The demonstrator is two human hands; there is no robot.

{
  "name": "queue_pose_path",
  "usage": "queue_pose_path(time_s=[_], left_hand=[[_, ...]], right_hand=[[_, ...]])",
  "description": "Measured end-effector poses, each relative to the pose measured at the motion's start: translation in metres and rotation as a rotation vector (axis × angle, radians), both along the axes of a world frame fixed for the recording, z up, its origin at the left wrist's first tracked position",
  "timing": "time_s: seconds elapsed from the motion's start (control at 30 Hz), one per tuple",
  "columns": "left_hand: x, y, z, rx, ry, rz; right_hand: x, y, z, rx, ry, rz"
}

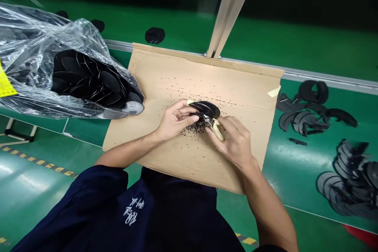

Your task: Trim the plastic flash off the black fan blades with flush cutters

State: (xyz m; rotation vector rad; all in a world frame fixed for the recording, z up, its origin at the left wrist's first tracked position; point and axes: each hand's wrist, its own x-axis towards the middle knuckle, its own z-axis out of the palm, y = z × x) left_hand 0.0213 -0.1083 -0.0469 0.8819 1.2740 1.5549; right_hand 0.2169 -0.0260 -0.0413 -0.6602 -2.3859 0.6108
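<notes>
The green bench (295,165) spans the frame. My dark blue shirt (165,212), with white lettering, fills the lower left and lower middle. A sheet of tan cardboard (165,63) lies across the centre of the bench. At the left edge and upper left, a clear plastic bag (38,35) lies with its mouth open to the right, black discs (97,78) crowded inside and a yellow label (4,82) at the frame's edge. A metal post (233,4) rises at upper centre behind the cardboard. At lower right sits a stack (351,185) of dark curved parts; above it, at right, lies a looser group (307,114) of similar curved pieces. My right grip (238,139), right of centre, is closed round the cream handles of the pliers (217,130). My left grip (175,120), at centre, pinches the left side of a ribbed black part (208,108), which is held above the middle of the cardboard. The pliers' metal head meets its lower edge; whether it bites there I cannot tell. A pale strip (274,91) lies at the cardboard's right edge. Smallest are the black bits (196,128), densest beneath my hands.
</notes>
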Motion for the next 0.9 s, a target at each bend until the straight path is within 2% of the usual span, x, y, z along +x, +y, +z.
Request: queue_pose_path(time_s=[0.13,0.47,0.67,0.9], left_hand=[[0.0,0.0,-0.002,-0.034,-0.006,-0.023],[0.0,-0.003,-0.001,-0.074,0.025,-0.064],[-0.006,0.0,0.004,-0.092,0.044,-0.078],[-0.015,0.003,0.008,-0.083,0.157,-0.254]], right_hand=[[0.002,0.0,0.002,-0.021,0.003,0.009],[0.007,0.0,0.002,0.036,-0.058,-0.006],[0.004,0.007,-0.003,-0.147,0.038,0.102],[-0.002,0.005,0.002,-0.231,0.128,0.101]])
